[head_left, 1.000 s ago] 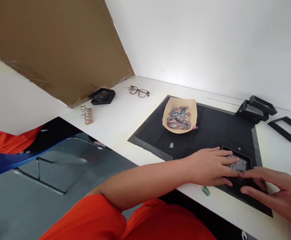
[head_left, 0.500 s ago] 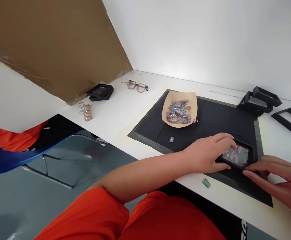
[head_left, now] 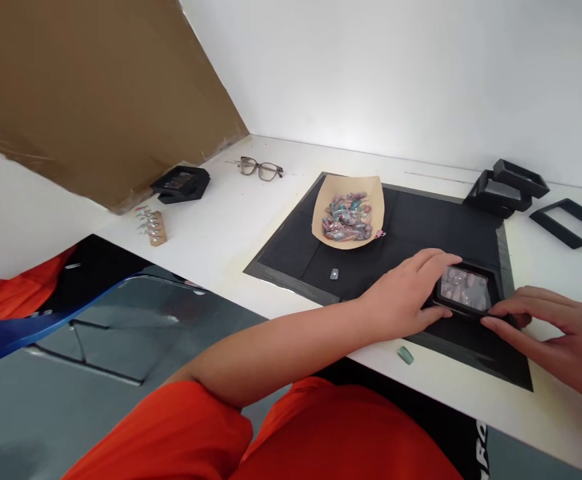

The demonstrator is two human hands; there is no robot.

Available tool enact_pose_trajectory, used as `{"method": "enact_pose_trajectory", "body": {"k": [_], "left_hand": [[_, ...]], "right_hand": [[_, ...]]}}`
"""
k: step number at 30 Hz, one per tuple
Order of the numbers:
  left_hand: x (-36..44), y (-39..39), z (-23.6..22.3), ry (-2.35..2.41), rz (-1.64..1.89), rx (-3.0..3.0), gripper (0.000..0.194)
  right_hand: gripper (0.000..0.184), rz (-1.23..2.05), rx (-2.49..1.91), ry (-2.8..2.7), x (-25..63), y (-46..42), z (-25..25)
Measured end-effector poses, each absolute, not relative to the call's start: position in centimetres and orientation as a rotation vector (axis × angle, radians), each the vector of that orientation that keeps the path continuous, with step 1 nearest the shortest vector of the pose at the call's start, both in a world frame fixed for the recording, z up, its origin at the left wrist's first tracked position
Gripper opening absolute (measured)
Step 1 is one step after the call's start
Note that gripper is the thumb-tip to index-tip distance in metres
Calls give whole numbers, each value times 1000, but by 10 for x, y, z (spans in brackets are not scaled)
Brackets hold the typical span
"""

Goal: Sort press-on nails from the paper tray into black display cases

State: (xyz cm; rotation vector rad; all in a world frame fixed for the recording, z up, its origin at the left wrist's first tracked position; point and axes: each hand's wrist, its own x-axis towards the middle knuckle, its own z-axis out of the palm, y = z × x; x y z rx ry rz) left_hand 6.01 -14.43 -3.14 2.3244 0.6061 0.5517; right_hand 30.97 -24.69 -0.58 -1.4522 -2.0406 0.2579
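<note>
A black display frame (head_left: 491, 283) with a clear window and pale pink press-on nails inside lies on the black mat (head_left: 435, 233). My left hand (head_left: 411, 290) grips its left side, thumb along the near edge and fingers over the far edge. At the near right corner, my right hand (head_left: 555, 330) pinches the frame between thumb and fingers. A green press-on nail (head_left: 405, 355) rests on the white table just in front of the mat. A small grey nail (head_left: 334, 274) sits on the mat to the left of my left hand.
A paper tray (head_left: 319, 223) full of wrapped nails stands on the mat. Black frames (head_left: 521, 177) are stacked at the back right, beside a loose frame (head_left: 571, 223). Glasses (head_left: 261, 169), more black cases (head_left: 181, 183) and a nail stand (head_left: 157, 229) are on the left.
My left fingers have moved off the window onto the frame's far edge. More of the window shows. The whole view has shifted slightly.
</note>
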Motion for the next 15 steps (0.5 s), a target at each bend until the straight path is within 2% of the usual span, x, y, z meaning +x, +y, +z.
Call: {"method": "enact_pose_trajectory", "body": {"k": [8,15], "left_hand": [[63,-145,-23,967,428,2355,59],[60,-147,-16,927,266,2514,34]], "right_hand": [[27,276,-1591,-1873,311,-243,-3],[23,185,-1664,-1739,307,-247,-11]]}}
